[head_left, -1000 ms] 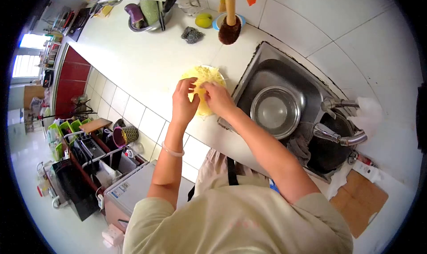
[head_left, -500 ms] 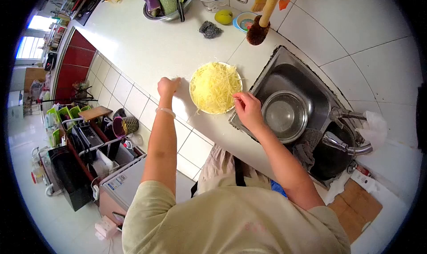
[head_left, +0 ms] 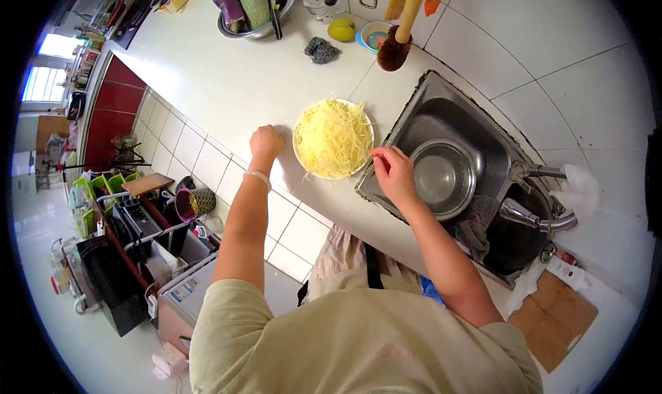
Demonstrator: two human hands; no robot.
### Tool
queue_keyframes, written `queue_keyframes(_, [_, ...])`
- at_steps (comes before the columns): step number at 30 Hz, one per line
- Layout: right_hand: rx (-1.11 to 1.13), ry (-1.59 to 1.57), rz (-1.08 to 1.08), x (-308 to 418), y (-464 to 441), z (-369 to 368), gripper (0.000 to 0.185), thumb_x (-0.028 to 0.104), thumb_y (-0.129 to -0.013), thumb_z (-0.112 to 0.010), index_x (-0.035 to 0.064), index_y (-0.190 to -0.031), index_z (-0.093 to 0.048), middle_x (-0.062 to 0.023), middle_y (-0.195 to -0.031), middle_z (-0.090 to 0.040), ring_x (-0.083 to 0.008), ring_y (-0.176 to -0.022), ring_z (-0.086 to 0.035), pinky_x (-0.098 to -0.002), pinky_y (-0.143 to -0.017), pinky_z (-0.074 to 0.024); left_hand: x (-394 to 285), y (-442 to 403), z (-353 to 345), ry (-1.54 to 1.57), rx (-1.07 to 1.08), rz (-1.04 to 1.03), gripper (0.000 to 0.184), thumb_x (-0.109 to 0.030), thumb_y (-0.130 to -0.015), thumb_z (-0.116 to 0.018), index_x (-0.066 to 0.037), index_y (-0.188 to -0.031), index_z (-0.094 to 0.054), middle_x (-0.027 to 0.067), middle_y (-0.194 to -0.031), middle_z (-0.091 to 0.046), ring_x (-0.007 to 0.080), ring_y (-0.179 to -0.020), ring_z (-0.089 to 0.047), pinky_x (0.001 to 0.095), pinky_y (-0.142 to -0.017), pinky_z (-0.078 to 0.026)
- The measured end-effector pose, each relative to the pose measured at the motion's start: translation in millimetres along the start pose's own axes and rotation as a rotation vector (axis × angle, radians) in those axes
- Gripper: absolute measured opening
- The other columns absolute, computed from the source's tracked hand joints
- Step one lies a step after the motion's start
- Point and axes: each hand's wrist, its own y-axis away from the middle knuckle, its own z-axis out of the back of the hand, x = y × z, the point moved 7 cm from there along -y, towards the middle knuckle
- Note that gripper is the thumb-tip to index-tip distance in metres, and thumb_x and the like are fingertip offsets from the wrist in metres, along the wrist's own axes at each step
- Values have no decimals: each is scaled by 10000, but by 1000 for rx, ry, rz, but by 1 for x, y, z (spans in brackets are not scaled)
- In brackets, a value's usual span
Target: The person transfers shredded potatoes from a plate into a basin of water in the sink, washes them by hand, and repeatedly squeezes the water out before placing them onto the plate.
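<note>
A white plate [head_left: 296,161] on the counter carries a high heap of pale yellow shreds [head_left: 332,137], perhaps potato. Left of the plate, my left hand [head_left: 267,143] is closed above the counter edge, knuckles up, with a bracelet on the wrist. Its fingertips are hidden, so whatever it may hold does not show. Just off the plate's right rim is my right hand [head_left: 396,176], thumb and fingers pinched together. Anything between those fingertips is too small to make out.
On the right, the sink [head_left: 452,114] holds a metal basin [head_left: 445,180] and a grey cloth [head_left: 477,228] near the faucet [head_left: 527,216]. Farther back are a bowl of vegetables [head_left: 258,30], a scouring pad [head_left: 321,50], a green fruit [head_left: 341,29] and a hanging brush [head_left: 395,47].
My left hand has shifted slightly right and down, its fingers now curled in. The right hand has drawn a little away from the plate's rim. The camera view has shifted slightly.
</note>
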Motion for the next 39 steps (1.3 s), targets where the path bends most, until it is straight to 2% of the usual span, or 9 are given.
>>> queue_keyframes(3, [-23, -1, -24, -5, 0, 11, 85, 31, -799, -572, 7, -878, -596, -135, -799, -597, -274, -668, -598, -333, -589, -478, 26, -6, 5, 270, -44, 15, 256, -201, -707, -592, -1, -849, -664, 157, -800, -667, 323, -732, -644, 376, -680, -521])
queue_keyframes(9, [-106, 55, 11, -23, 8, 34, 81, 24, -787, -586, 29, -867, -598, -123, -791, -599, -261, -645, -595, -328, -567, -472, -28, 53, 103, 1195, -35, -207, 47, -35, -736, -591, 5, -714, -583, 2, -617, -554, 38, -527, -491, 188, -466, -401])
queue_keyframes(12, [-128, 52, -10, -31, 12, 45, 81, 25, -792, -584, 28, -872, -599, -120, -789, -599, -251, -646, -593, -326, -571, -469, -92, 83, 114, 780, -138, -529, 154, -20, -716, -613, 25, -863, -614, 86, -655, -604, 134, -561, -570, 254, -542, -477])
queue_keyframes(17, [-252, 88, -131, -61, 32, 100, 85, 30, -800, -579, 26, -881, -604, -121, -786, -601, -237, -652, -590, -323, -584, -466, -135, 111, 130, 527, -278, -422, 578, -31, -669, -697, -39, -1209, -492, 119, -974, -553, 229, -711, -571, 327, -628, -486])
queue_keyframes(22, [-350, 309, -319, -196, 87, 140, 103, 50, -803, -579, 10, -894, -607, -128, -802, -611, -250, -667, -598, -335, -603, -472, -268, 164, 97, 945, -83, -761, 125, -3, -759, -607, -23, -883, -598, 110, -785, -576, 203, -680, -589, 294, -606, -475])
queue_keyframes(25, [-144, 435, -503, -252, 107, 136, 359, 32, -780, -581, 71, -1134, -531, -171, -1165, -506, -302, -1038, -522, -364, -854, -441, -359, 171, -29, 762, 63, -992, 171, 11, -756, -545, -21, -917, -594, 174, -960, -550, 332, -862, -575, 379, -750, -487])
queue_keyframes(27, [81, 528, -562, -293, 114, 124, 719, 19, -746, -609, 180, -1378, -307, -161, -1463, -179, -331, -1343, -195, -412, -1076, -240, -396, 169, -141, 330, 152, -1048, 400, -77, -799, -534, -41, -1194, -483, 194, -1266, -406, 346, -1177, -404, 391, -960, -378])
queue_keyframes(31, [223, 766, -637, -329, 116, 103, 812, 38, -736, -633, 224, -1412, -223, -145, -1481, -131, -342, -1357, -143, -501, -1076, -194, -424, 170, -219, -353, 224, -1124, 589, -263, -887, -482, -96, -1402, -250, 160, -1488, -87, 345, -1372, -66, 500, -1102, -87])
queue_keyframes(39, [428, 644, -676, -314, 116, 91, 832, 107, -723, -680, 203, -1407, -216, -122, -1471, -159, -355, -1343, -164, -609, -1018, -209, -418, 176, -215, -516, 472, -1214, 606, -288, -854, -514, -113, -1390, -291, 168, -1471, -145, 331, -1355, -145, 585, -1065, -40])
